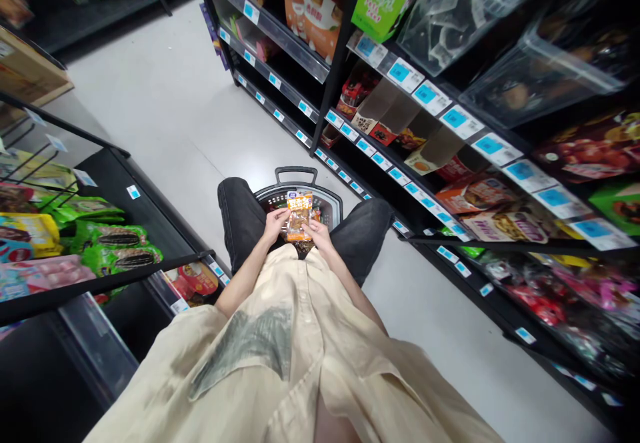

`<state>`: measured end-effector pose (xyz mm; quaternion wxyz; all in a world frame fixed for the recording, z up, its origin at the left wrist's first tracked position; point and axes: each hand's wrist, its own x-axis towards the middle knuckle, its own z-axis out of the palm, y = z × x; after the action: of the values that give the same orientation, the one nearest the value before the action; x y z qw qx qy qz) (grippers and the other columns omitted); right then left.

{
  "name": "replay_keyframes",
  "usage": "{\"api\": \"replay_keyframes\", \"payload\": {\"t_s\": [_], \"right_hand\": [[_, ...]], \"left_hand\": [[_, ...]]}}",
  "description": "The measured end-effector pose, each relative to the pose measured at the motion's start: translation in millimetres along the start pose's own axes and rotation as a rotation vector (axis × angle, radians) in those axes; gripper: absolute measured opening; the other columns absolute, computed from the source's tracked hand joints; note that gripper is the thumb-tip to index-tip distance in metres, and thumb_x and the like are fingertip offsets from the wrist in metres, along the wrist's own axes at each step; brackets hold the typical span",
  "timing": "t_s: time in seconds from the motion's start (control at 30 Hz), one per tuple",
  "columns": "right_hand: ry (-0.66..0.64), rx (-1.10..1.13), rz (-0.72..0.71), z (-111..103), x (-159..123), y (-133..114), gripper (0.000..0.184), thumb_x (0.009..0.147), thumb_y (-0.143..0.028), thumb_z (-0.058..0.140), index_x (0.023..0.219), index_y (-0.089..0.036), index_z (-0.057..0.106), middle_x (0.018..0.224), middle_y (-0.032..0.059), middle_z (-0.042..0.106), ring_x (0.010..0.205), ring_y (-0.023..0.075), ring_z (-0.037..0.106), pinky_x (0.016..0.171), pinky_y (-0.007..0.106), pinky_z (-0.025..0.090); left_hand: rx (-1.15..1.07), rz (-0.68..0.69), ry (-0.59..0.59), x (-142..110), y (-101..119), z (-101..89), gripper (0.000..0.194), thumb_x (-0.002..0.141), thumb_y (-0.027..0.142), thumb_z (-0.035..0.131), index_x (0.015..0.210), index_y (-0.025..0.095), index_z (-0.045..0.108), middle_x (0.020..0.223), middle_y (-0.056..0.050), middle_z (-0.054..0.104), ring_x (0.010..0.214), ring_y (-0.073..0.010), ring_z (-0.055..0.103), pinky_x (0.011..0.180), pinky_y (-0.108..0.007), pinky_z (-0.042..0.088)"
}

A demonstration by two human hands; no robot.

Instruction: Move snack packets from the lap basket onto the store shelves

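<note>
Snack packet (299, 217) held up between both hands, right there above the basket (334, 204)!
The left hand (274, 225) pinches its left edge, fingers nearly closed; the right hand (319, 235) grips lower on the right edge, thumb apparently across the front, though it's small here. Both forearms angle inward, elbows bent, hands meeting between spread knees.
</note>
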<state>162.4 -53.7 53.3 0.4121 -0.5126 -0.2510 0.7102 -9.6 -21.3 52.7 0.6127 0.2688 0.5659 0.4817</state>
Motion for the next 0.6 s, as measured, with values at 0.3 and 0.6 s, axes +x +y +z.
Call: {"api": "replay_keyframes", "payload": {"t_s": [0.3,0.6], "right_hand": [[-0.006,0.018,-0.004,2.7,-2.9,-5.0,0.049,0.061,-0.049,0.089,0.097,-0.019,0.075,0.099,0.0064,0.079,0.088,0.0265,0.076,0.090,0.042,0.059],[0.000,0.038,0.004,3.0,-1.0,-3.7,0.050,0.059,-0.048,0.090,0.097,-0.020,0.075,0.099,0.0059,0.079,0.090,0.0266,0.076,0.092,0.042,0.059]], "left_hand": [[-0.008,-0.021,0.018,-1.7,3.6,2.6,0.042,0.064,0.043,0.086,0.091,0.013,0.078,0.075,-0.005,0.074,0.061,-0.0145,0.062,0.060,-0.027,0.050],[0.003,0.000,0.001,-2.8,5.3,2.3,0.042,0.067,0.049,0.083,0.090,0.014,0.077,0.071,-0.003,0.071,0.058,-0.0130,0.059,0.054,-0.024,0.046]]}}
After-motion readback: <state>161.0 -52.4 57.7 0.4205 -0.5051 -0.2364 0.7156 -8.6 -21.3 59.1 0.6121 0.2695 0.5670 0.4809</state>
